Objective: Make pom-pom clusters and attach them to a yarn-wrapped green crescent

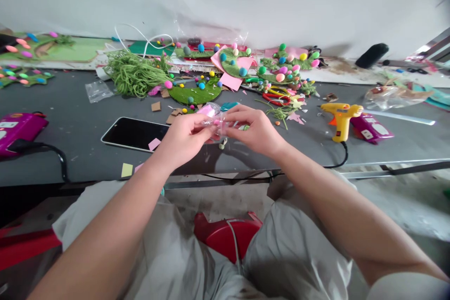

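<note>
A small clear plastic bag point(213, 108) with something pink in it is held between my two hands, above the front part of the grey table. My left hand point(186, 136) has its fingers closed on the bag's left side. My right hand point(255, 129) pinches the bag's right side with thumb and fingers. What lies inside the bag is partly hidden by my fingers. A small pale object point(222, 143) shows just below the hands. To the left, a phone point(135, 133) lies flat with a pink paper piece on it.
Green yarn point(135, 72) and felt pieces with colored balls point(197, 91) lie behind my hands. A yellow glue gun point(342, 117) stands at right beside a purple power strip point(372, 127). Another purple power strip point(21, 131) is at left. Red-handled pliers point(276, 98) lie among scraps.
</note>
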`<state>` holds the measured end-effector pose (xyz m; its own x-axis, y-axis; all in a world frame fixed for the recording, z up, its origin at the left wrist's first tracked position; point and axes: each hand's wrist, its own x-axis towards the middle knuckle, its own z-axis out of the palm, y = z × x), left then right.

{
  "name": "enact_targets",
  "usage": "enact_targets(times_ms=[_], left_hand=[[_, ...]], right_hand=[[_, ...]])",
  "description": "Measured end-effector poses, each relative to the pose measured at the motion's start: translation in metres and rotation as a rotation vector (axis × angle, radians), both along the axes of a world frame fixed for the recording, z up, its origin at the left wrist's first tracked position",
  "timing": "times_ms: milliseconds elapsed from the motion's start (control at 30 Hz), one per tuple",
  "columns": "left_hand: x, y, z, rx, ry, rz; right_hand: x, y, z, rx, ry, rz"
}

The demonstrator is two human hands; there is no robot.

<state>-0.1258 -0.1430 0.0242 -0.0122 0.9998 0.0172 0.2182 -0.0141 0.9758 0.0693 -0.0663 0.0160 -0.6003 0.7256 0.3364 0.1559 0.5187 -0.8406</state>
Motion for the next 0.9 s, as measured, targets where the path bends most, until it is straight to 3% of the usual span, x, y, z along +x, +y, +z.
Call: enact_targets(times_ms=[200,367,633,900], left_hand=[[-0.001,-0.002,0.000,0.079,0.137,0.080],[-0.002,-0.003,0.006,0.120,0.229,0.027],[0.000,0.003,0.000,0.020,-0.021,0.034],[-0.006,0.006,-0.003,0.005,-0.086,0.038]], right_hand=[[-0.003,-0.005,0.000,0.037,0.037,-0.028],[-0.003,-0.005,0.002,-0.010,0.039,-0.001],[0.000,0.002,0.003,-0.013,0.055,-0.070],[0.003,0.005,0.001,-0.011,0.003,0.039]])
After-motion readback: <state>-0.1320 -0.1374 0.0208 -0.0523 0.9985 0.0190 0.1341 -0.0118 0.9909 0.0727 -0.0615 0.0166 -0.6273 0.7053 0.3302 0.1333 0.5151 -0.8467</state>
